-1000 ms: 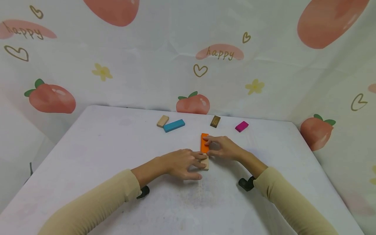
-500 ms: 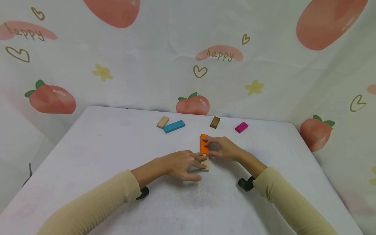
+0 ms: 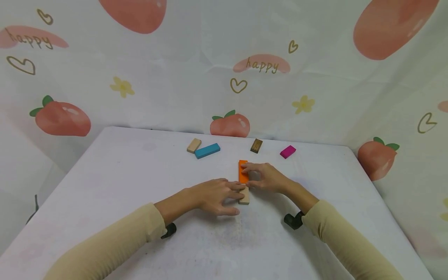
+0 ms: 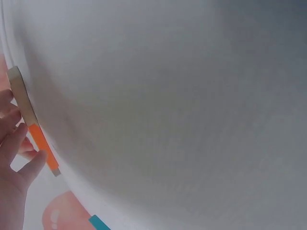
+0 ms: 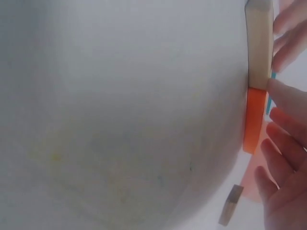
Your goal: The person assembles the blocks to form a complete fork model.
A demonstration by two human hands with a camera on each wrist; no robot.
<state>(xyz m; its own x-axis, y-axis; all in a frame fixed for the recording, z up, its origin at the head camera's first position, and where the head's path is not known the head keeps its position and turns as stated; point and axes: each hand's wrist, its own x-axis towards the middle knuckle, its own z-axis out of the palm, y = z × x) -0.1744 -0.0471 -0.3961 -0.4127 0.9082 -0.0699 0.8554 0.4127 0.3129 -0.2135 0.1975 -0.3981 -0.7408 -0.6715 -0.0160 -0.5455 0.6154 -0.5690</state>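
Note:
An orange block and a pale wooden block lie end to end in a line on the white table. My left hand comes in from the left, two fingertips touching the pale block near the joint, thumb spread apart. From the right, my right hand rests its fingers on the orange block, with the thumb by the joint. In the left wrist view the left hand partly covers the pair's side. The right wrist view shows the right hand beside the orange block.
Behind lie another pale wooden block, touching a blue block, a brown block and a magenta block. A peach-patterned cloth hangs along the table's back edge.
The left hand's fingers have shifted very slightly left on the pale block. The right hand and the blocks look the same; the head view has tilted a little.

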